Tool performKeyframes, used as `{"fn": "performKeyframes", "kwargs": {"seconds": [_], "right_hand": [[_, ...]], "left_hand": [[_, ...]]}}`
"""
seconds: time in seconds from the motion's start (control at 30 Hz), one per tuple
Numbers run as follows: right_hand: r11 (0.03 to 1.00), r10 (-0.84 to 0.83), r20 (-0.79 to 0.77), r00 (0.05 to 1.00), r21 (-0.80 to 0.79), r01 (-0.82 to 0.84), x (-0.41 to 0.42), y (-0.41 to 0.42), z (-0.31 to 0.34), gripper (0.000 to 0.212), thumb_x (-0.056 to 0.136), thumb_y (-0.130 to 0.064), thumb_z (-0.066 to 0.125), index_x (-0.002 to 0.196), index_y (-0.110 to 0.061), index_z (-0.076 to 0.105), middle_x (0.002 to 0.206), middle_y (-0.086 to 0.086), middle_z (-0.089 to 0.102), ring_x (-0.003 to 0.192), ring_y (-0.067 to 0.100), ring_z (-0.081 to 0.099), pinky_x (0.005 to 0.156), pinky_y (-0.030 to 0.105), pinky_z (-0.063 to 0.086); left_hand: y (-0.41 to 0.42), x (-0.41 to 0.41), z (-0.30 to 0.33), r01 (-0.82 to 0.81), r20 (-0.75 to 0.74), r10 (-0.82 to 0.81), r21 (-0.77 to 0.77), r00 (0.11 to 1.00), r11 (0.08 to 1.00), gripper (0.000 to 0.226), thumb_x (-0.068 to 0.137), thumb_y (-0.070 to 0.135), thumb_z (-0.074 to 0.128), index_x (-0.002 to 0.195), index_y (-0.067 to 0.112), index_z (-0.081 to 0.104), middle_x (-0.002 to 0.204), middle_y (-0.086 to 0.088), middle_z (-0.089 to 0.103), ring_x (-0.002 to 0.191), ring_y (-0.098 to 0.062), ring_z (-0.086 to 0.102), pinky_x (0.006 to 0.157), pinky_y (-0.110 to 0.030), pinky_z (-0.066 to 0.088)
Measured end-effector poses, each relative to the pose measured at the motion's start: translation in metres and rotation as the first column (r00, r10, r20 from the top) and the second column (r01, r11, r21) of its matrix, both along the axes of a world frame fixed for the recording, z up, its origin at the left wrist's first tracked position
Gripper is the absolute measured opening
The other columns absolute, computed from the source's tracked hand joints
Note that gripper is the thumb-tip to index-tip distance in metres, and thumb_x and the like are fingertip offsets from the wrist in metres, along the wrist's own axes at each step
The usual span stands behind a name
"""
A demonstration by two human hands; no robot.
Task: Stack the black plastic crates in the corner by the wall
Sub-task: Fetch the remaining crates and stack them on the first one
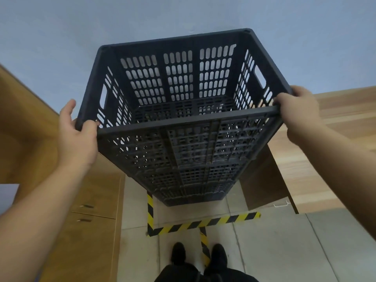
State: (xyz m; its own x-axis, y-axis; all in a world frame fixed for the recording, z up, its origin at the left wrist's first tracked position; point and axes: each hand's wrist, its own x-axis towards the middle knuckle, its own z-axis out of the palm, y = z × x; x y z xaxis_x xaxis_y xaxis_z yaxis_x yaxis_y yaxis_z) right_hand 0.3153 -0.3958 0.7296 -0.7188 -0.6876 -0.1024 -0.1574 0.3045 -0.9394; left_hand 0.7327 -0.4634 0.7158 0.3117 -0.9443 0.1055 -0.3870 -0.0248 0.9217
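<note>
Black shoes [198, 254] stand on the tile floor [274, 251] beside yellow-and-black tape [205, 221]. Above, the left hand [76, 135] grips the near left corner of the top crate's [183, 82] rim, thumb over the edge; the right hand [297, 110] clamps the near right corner. That crate sits on a stack of crates [191, 169] (count unclear) between a wooden cabinet [97, 200] and a desk [325, 149], against the blue wall [122, 21].
</note>
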Motion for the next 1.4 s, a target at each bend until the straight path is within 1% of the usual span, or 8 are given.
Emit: {"fn": "performKeyframes", "kwargs": {"seconds": [0.13,0.33,0.57,0.77,0.9,1.03,1.13,1.4], "right_hand": [[0.973,-0.051,0.334,0.941,-0.197,0.123,0.016,0.008,-0.013,0.010,0.090,-0.013,0.065,0.086,-0.022,0.063,0.073,-0.006,0.060,0.053,0.003,0.058,0.055,0.020,0.048],[0.935,-0.043,0.507,0.861,-0.283,0.214,0.017,-0.003,-0.019,0.003,0.089,-0.010,0.065,0.090,-0.012,0.062,0.062,-0.006,0.058,0.051,0.008,0.059,0.051,0.022,0.051],[0.927,-0.011,0.502,0.865,-0.318,0.197,-0.007,-0.023,-0.012,0.015,0.090,-0.009,0.063,0.104,-0.007,0.057,0.075,-0.001,0.057,0.051,0.006,0.059,0.050,0.019,0.049],[0.937,-0.011,0.484,0.875,-0.300,0.178,0.006,-0.015,-0.020,0.008,0.093,-0.014,0.066,0.087,-0.017,0.062,0.069,-0.005,0.061,0.059,0.009,0.062,0.058,0.025,0.055],[0.921,0.028,0.536,0.844,-0.342,0.186,0.020,-0.011,-0.024,0.004,0.095,-0.014,0.068,0.091,-0.016,0.067,0.067,-0.005,0.071,0.065,0.014,0.070,0.063,0.028,0.060],[0.923,0.004,0.526,0.850,-0.329,0.200,0.012,-0.017,-0.019,0.005,0.093,-0.018,0.070,0.092,-0.016,0.065,0.065,-0.007,0.069,0.061,0.011,0.068,0.063,0.029,0.058],[0.932,0.008,0.493,0.870,-0.320,0.173,0.007,-0.020,-0.020,0.009,0.092,-0.023,0.070,0.093,-0.018,0.064,0.070,-0.006,0.068,0.065,0.012,0.068,0.067,0.031,0.056],[0.946,-0.010,0.454,0.891,-0.285,0.156,0.006,-0.019,-0.023,0.014,0.100,-0.037,0.061,0.098,-0.023,0.062,0.092,-0.004,0.068,0.087,0.015,0.067,0.085,0.034,0.058]], "left_hand": [[-0.002,-0.009,-0.003,-0.084,-0.084,0.081,-0.035,0.993,0.996,0.058,0.103,0.017,0.052,0.158,0.032,0.042,0.132,0.013,0.047,0.091,0.007,0.055,0.069,0.004,0.046],[-0.016,-0.005,-0.014,-0.196,-0.384,0.182,0.003,0.905,0.981,0.027,0.077,0.026,0.065,0.100,0.033,0.076,0.098,0.007,0.072,0.091,-0.011,0.070,0.090,-0.029,0.058],[-0.009,-0.030,-0.031,-0.201,-0.488,0.174,-0.003,0.855,0.980,0.058,0.084,0.028,0.062,0.141,0.015,0.065,0.112,-0.001,0.072,0.087,-0.007,0.071,0.071,-0.018,0.057],[-0.020,-0.021,-0.021,-0.177,-0.504,0.145,-0.017,0.852,0.984,0.027,0.089,0.012,0.056,0.097,0.029,0.076,0.088,0.006,0.072,0.075,-0.004,0.069,0.074,-0.020,0.057],[-0.038,-0.005,-0.018,-0.211,-0.547,0.189,0.023,0.816,0.977,0.036,0.085,0.011,0.057,0.112,0.021,0.077,0.092,-0.001,0.072,0.077,-0.011,0.070,0.080,-0.026,0.059],[-0.032,-0.014,-0.023,-0.167,-0.546,0.145,0.010,0.825,0.986,0.028,0.087,0.012,0.055,0.083,0.027,0.079,0.076,0.009,0.071,0.072,-0.007,0.067,0.069,-0.020,0.055],[-0.030,-0.017,-0.024,-0.163,-0.502,0.147,0.012,0.852,0.987,0.019,0.084,0.020,0.054,0.090,0.024,0.072,0.075,0.011,0.068,0.070,-0.006,0.062,0.065,-0.020,0.051],[-0.028,-0.009,-0.017,-0.124,-0.375,0.183,0.175,0.909,0.977,0.016,0.080,0.047,0.056,0.087,0.035,0.065,0.084,0.002,0.067,0.090,-0.022,0.066,0.094,-0.049,0.056]]}}
